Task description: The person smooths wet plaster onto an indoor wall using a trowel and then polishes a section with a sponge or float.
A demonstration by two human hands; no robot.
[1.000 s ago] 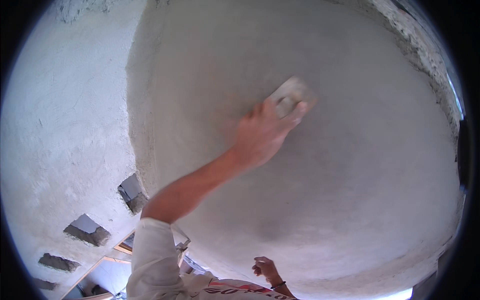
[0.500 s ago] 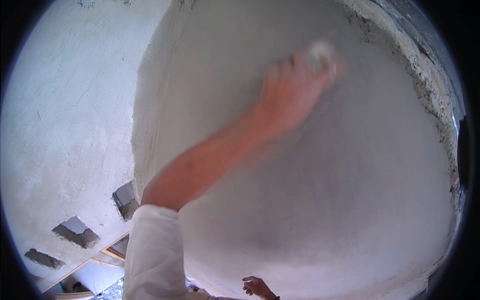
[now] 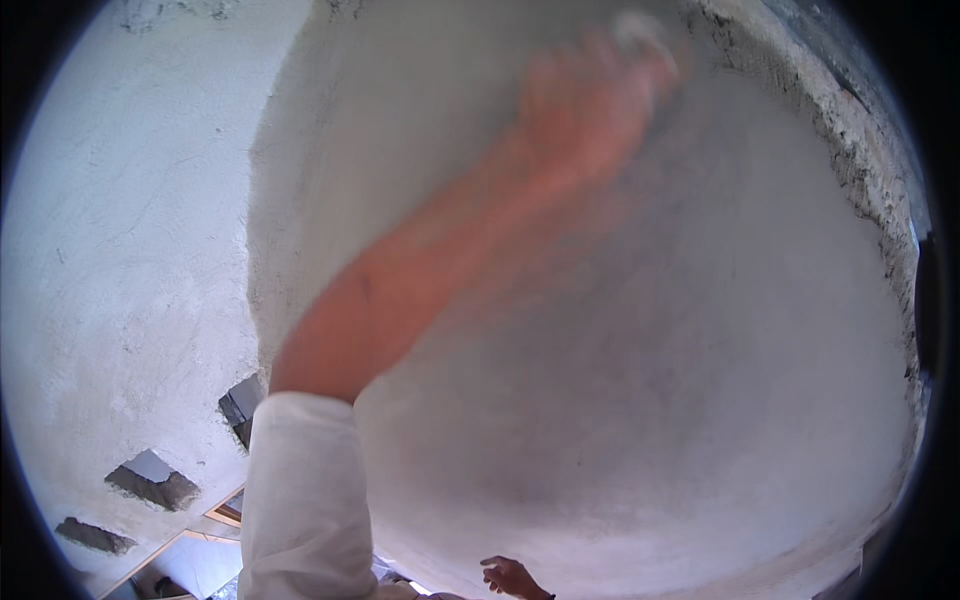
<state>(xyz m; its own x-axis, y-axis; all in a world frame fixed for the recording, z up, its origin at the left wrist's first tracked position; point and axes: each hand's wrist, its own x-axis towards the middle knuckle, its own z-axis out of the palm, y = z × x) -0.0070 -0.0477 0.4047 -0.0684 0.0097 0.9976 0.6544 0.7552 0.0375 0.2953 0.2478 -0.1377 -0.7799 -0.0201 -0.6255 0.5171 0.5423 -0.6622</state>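
Smeared by motion, my left hand point(image 3: 585, 105) is raised near the top of the view against a wide patch of smooth grey plaster point(image 3: 620, 400). Its fingers are wrapped round a whitish, rounded lump point(image 3: 640, 32), too blurred to name. The left arm reaches up from a white sleeve at the lower left. Low in the middle, my right hand point(image 3: 508, 577) hangs in front of the plaster, fingers loosely bent and apart, nothing seen in it. A dark band circles that wrist.
Whitish, rougher wall point(image 3: 140, 220) borders the grey plaster on the left. Several square holes, one of them here point(image 3: 152, 480), are cut through it. Below them is a wood-framed opening point(image 3: 190, 545). A ragged, broken plaster edge point(image 3: 850, 160) runs down the right side.
My left hand has moved upward over the plaster with the whitish lump still in it. The plaster's left border has shifted left in view. My right hand has barely moved.
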